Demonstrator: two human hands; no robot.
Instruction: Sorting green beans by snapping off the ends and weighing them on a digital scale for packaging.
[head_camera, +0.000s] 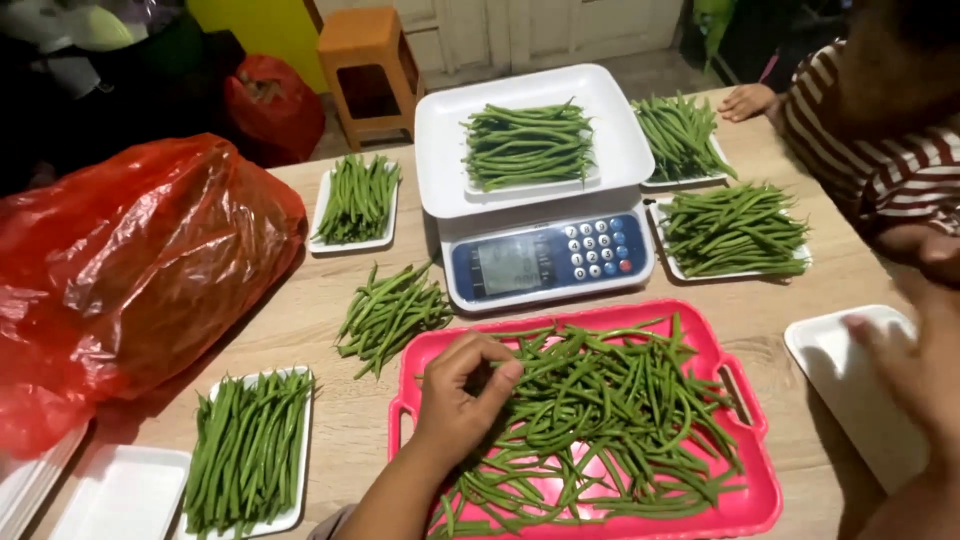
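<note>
Your left hand (462, 392) rests in the pink tray (740, 505), fingers curled and pinching a few loose green beans (600, 410) heaped there. Your right hand (915, 365), blurred, touches an empty white foam tray (850, 370); its grip cannot be judged. Beyond your left hand, the scale pan (440, 150) holds a bean-filled tray (527, 145).

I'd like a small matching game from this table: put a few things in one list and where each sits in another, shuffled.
Things:
1. left hand
2. right hand
3. scale
4. red plastic bag

Places:
A. far left of the table
B. on the beans in the pink tray
C. blurred, over an empty white tray
D. behind the pink tray, with beans on its pan

Pairs: 1-B, 2-C, 3-D, 4-A
</note>
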